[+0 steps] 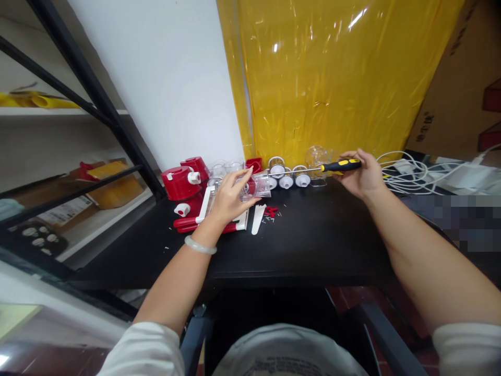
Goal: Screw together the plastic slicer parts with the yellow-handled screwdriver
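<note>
My left hand (231,194) is closed around a clear plastic part (263,184) with a red piece inside, held above the table. In my right hand (362,175) is a screwdriver (340,165) with a black and yellow handle, gripped near the handle's end. Its long shaft points left, and the tip reaches the clear part; whether it sits on a screw is too small to tell. Below my left hand lie a white flat stick (258,219), small red pieces (271,211) and several tiny screws (267,220). Red-handled parts (187,224) lie under my left wrist.
Red housings with white knobs (178,183) stand at the back left of the black table (313,240). Several clear cups with white fittings (285,180) line the back, before a yellow plastic sheet (332,78). White cables (407,175) lie at the right. A shelf rack (113,109) stands left.
</note>
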Demonstrator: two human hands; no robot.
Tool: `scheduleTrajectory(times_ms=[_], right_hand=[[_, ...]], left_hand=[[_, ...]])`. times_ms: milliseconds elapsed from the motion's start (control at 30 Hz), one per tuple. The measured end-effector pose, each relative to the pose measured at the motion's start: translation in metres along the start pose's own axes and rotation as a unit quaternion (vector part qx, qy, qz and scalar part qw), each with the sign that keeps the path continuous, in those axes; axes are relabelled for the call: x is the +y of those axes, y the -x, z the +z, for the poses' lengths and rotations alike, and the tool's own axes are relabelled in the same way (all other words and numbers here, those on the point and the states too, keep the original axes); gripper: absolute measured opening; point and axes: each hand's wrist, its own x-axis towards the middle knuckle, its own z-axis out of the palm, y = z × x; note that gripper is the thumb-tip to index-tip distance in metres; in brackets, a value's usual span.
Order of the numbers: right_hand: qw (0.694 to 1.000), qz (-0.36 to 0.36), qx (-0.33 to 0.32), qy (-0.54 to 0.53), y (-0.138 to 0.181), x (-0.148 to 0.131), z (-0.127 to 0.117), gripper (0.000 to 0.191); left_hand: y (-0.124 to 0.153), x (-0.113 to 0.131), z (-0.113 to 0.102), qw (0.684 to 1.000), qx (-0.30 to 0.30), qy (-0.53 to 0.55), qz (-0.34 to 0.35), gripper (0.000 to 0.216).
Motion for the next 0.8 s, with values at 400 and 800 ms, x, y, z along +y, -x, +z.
scheduleTrajectory(times_ms=[400, 800], right_hand=[[1.000, 0.006, -0.017, -0.010, 0.000, -0.001, -0.002, 0.016], [1.000, -0.002, 0.015, 0.017, -0.002, 0.004, -0.002, 0.013]], left_hand=[[-0.001, 0.002, -0.001, 1.000, -0.006, 0.003, 0.003, 0.088], [-0.002, 0.003, -0.001, 1.000, 0.002, -0.001, 0.012, 0.088]])
